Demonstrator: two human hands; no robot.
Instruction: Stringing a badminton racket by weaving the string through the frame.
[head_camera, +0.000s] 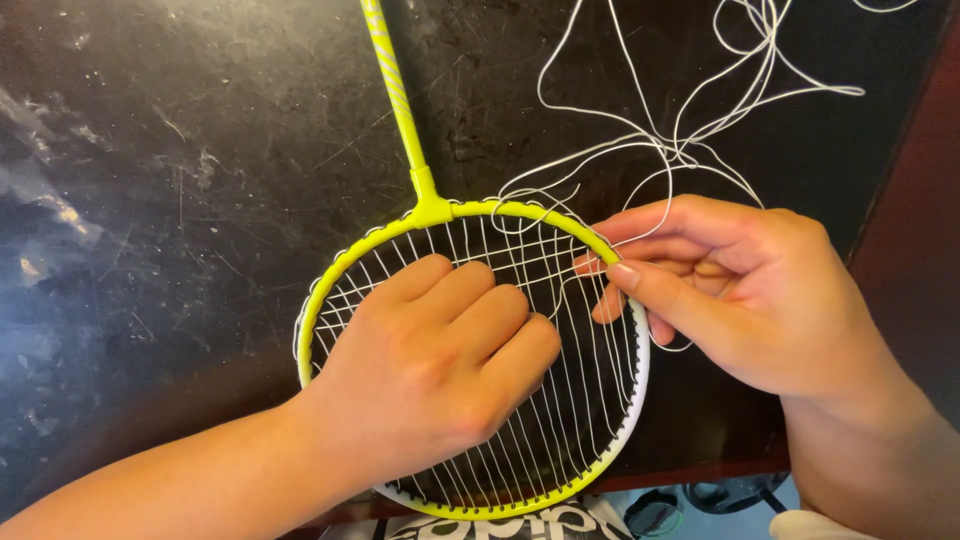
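A yellow badminton racket (432, 211) lies flat on a black scratched table (180, 180), its shaft pointing away from me. The head is partly strung with white string (590, 390). My left hand (440, 370) rests knuckles-up on the string bed, fingers curled down into the strings. My right hand (740, 290) sits at the right rim of the frame, thumb and fingers pinched on the white string near the rim. Loose white string (680, 140) trails in tangled loops across the table beyond my right hand.
The table's near edge runs just under the racket head, and its right edge has a dark red border (920, 200). Below the edge I see a black and white bag (500, 525) and dark objects on a pale floor (720, 500).
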